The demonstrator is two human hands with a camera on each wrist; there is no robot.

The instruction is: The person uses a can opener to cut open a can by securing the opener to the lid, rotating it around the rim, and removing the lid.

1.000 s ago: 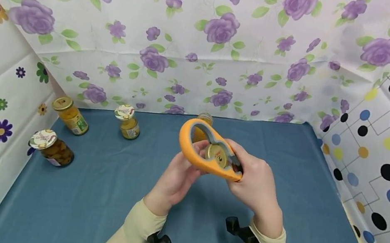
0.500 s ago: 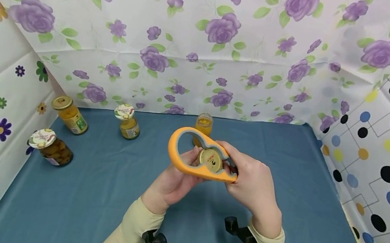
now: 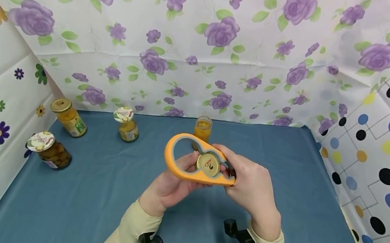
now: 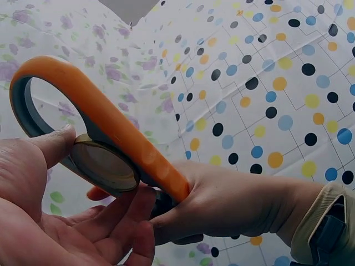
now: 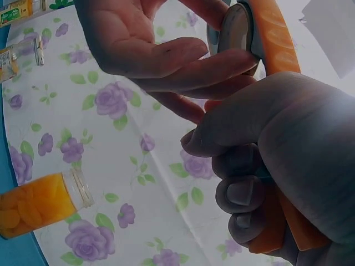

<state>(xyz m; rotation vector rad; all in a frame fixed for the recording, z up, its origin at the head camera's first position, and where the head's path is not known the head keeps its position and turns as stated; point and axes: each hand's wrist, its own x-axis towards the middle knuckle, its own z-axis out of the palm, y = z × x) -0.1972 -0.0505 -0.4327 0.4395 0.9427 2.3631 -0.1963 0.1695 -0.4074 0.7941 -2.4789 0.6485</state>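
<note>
My right hand grips the handles of an orange jar opener with a grey toothed inner edge, raised above the table. A round gold jar lid sits between its toothed sides. My left hand pinches this lid at its edge. In the left wrist view, the thumb meets one side of the lid and fingers lie at the other. Behind the opener stands a lidless glass jar of orange fruit pieces; its open neck shows in the right wrist view.
At the left stand a gold-lidded yellow jar, a small white-lidded jar and a white-lidded jar of dark contents. A blue cloth covers the table, and patterned sheets hang around it.
The opener and lid have moved left and down, and the opener lies more level. My left thumb has come onto the lid's edge. The lidless jar behind is more exposed.
</note>
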